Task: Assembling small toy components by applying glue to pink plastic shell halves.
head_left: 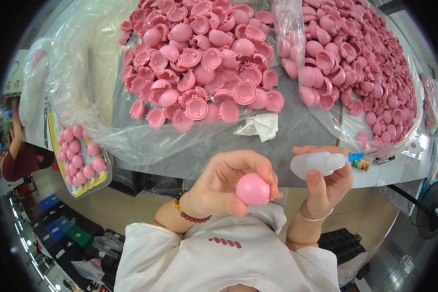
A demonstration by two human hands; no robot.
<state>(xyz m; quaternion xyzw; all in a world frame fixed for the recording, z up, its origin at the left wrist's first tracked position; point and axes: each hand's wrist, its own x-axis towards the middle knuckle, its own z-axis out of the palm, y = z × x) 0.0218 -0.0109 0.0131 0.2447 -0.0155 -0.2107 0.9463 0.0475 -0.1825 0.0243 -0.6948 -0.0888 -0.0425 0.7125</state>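
Head view showed the left hand (pixel 224 187) with fingers wrapped around a pink ball (pixel 252 190), near the body; the right hand (pixel 326 182) gripped a small white squeeze bottle (pixel 316 164) just right of it, while pink half-shells (pixel 204 63) lay heaped on the far table (pixel 297 131)

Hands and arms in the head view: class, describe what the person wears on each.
The left hand has a dark red bead bracelet at its wrist. The right hand has a thin silver bangle. Both forearms are bare; short white sleeves show near the lower edge.
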